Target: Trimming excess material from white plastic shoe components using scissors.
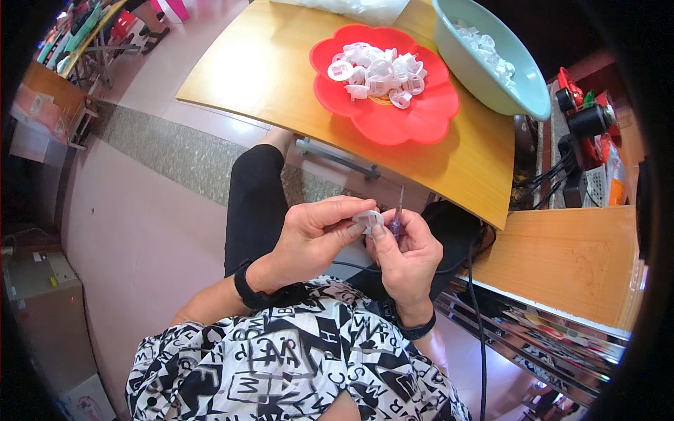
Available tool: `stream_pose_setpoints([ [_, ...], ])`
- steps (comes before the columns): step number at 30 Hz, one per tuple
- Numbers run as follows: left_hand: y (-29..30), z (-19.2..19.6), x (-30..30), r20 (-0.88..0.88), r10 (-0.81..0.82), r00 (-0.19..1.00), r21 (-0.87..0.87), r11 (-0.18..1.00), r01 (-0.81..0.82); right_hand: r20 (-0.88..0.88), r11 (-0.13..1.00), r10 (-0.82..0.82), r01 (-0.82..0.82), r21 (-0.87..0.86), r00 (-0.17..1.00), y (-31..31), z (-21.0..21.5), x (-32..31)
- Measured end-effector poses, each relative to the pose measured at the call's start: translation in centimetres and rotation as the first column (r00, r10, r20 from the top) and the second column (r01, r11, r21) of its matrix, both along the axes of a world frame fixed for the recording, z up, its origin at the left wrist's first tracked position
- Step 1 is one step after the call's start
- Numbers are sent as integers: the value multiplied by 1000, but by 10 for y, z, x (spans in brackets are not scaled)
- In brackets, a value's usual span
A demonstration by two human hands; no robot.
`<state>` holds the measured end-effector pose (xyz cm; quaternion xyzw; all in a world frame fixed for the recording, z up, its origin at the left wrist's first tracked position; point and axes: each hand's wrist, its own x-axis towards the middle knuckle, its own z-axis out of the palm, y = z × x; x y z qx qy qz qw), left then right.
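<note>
In front of my body, my left hand (321, 233) is closed, pinching a small white plastic part (368, 220) between thumb and fingers. My right hand (406, 256) is closed round the purple, see-through handle of a thin screwdriver-like tool (398, 217), its metal shaft pointing up and away. The right thumb also presses on the near side of the white part. Beyond both hands, a red flower-shaped tray (414, 130) on the table holds a heap of similar white plastic parts (381, 68).
The yellow wooden table (242, 63) has a pale green basin (523, 98) of white pieces at its right and a clear plastic bag (358, 7) at its far edge. A black cable (479, 330) hangs at my right, beside a wooden cabinet top (572, 259).
</note>
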<state>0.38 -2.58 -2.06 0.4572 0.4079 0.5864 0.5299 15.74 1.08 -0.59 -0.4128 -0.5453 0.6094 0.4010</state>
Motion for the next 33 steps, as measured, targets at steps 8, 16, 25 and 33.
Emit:
stream_pose_setpoints([
  [8,0,-1,-12,70,46,996,-71,997,-41,253,980,40,-87,177,967,-1,7,9],
  [16,-3,-5,-17,171,31,985,-76,997,-18,414,875,200,-352,333,888,-11,17,18],
  [25,-2,-7,-15,194,3,981,-67,998,10,445,854,218,-390,343,869,-10,12,16],
  [33,-2,-4,-13,207,10,978,-130,991,18,382,895,281,-384,227,880,-10,10,19],
])
